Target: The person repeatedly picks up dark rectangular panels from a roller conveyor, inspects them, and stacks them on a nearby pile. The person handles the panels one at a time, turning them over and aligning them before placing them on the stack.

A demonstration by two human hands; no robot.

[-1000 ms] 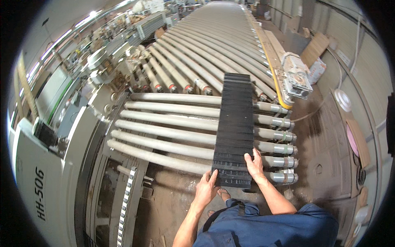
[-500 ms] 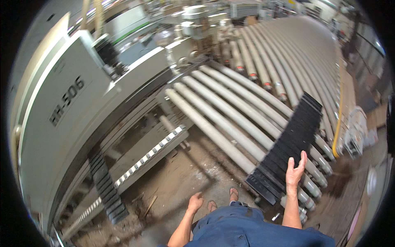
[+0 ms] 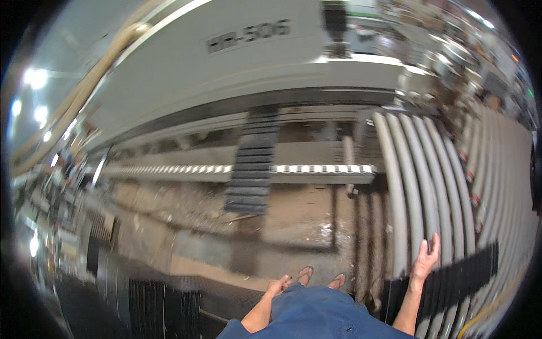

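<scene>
Head view, shift: since the earlier frame your view is swinging left, so the grey machine [image 3: 271, 65] is now stretching across the top, and the ribbed black panel [image 3: 458, 277] is showing lower and farther right.
Black panel: it is lying crosswise on the pale rollers [image 3: 395, 192], partly hidden behind your right forearm.
Right grip [image 3: 426, 263]: you are holding it spread and empty above the rollers, just beyond the panel's far edge.
Left grip [image 3: 276, 287]: you are keeping it loosely curled beside your waist, well apart from the panel; blur is leaving it unclear whether you are pinching anything.
Second black panel [image 3: 250, 169]: it is resting across the machine's striped rail [image 3: 322, 169], its near end jutting over the floor.
Likely handling: the panel is looking stiff, fairly weighty and probably not fragile, its ribs perhaps giving some friction.
Best hold: the two long edges are seeming surest, one hand on each.
</scene>
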